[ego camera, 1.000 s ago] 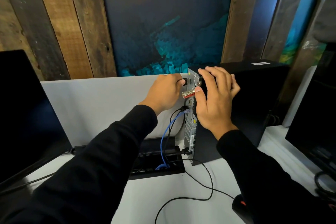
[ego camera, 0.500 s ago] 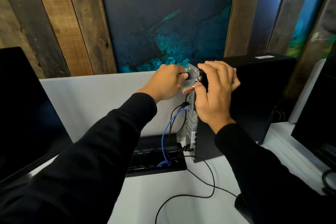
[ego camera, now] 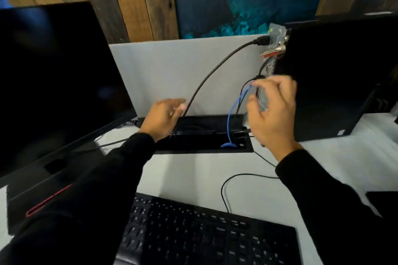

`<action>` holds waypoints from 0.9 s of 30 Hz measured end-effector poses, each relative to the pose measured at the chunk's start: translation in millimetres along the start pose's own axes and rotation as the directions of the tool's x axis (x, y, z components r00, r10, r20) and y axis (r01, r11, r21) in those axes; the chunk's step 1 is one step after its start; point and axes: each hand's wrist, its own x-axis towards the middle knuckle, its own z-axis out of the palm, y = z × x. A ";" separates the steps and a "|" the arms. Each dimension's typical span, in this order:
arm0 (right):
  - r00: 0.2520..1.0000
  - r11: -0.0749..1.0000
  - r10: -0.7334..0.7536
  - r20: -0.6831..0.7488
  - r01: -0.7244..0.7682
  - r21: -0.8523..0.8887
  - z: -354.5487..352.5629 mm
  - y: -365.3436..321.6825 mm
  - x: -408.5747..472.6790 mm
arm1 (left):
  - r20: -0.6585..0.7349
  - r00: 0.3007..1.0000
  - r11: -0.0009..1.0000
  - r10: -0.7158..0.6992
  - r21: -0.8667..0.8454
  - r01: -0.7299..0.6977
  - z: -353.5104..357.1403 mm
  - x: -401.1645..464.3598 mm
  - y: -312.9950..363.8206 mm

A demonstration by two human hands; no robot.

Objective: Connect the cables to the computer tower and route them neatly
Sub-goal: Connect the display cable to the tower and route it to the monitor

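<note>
I see the computer tower (ego camera: 336, 75) standing upright on the white desk (ego camera: 193, 172) at the right, its rear panel facing left toward the grey divider (ego camera: 172, 71). A thick black cable (ego camera: 215, 71) is plugged in near the top of that rear panel and runs down and left into the open cable tray (ego camera: 204, 144) set in the desk. A blue cable (ego camera: 233, 109) loops from the lower part of the rear panel down into the same tray, with a thinner black lead beside it.

My left hand (ego camera: 163, 116) is at the tray's back edge, just beside the lower run of the thick black cable. Its fingers (ego camera: 179, 105) are extended and loosely together; the hand is blurred, and I cannot tell whether the fingertips touch the cable.

My right hand (ego camera: 271, 112) hovers in front of the lower rear panel, near the top of the blue cable. Its fingers are spread and slightly curved, the thumb apart from them, and they grip nothing that I can make out.

A dark monitor (ego camera: 58, 75) stands at the left. A black keyboard (ego camera: 204, 234) lies at the near edge, with a thin black wire (ego camera: 224, 187) curling across the desk behind it.
</note>
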 end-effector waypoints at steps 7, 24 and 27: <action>0.590 0.982 0.181 0.787 -0.060 -0.181 74.6 -30.6 -42.6 | 0.069 0.993 0.994 -0.101 0.049 0.098 30.8 -38.4 -40.8; 0.367 0.894 0.312 0.876 0.198 -0.401 164.8 -49.3 -69.1 | 0.269 0.945 0.959 -0.187 -0.159 0.235 67.0 -33.9 -72.8; 0.327 0.889 0.326 0.887 0.213 -0.405 161.4 -47.4 -76.0 | 0.338 0.929 0.983 -0.151 -0.043 0.176 73.0 -32.1 -77.2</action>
